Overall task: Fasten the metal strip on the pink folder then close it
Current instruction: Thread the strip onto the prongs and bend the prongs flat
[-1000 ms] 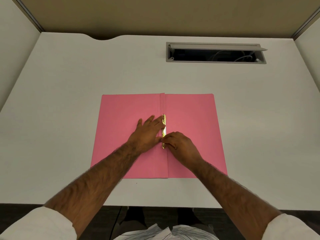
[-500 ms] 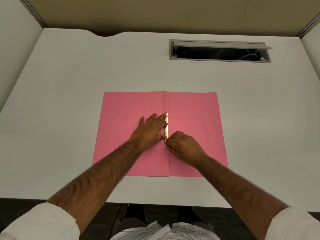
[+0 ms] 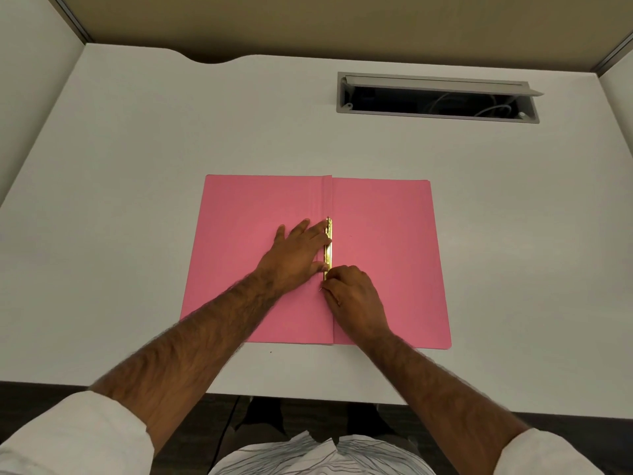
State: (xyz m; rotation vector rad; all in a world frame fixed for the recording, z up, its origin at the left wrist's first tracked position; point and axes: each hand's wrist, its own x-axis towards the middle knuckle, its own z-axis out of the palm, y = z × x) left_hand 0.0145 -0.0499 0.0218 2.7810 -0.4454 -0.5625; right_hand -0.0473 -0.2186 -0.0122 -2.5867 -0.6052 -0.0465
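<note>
The pink folder (image 3: 383,255) lay open and flat on the white worktop (image 3: 137,200), near its front edge, both covers spread to either side of the centre fold. The metal strip (image 3: 328,246), gold in colour, ran along that fold from about the middle of the folder toward six o'clock. The left hand (image 3: 297,257) lay palm down on the left cover, at nine o'clock of the strip; its fingers (image 3: 301,227) were spread flat and reached up to the strip's upper end, the thumb touching the strip lower down. The right hand (image 3: 354,296) sat at the strip's six o'clock end, its fingers curled narrow and pinched at that end; whether they truly gripped the metal could not be told. At one o'clock of the folder, well apart from it, an open cable slot (image 3: 438,97) was sunk in the worktop.
</note>
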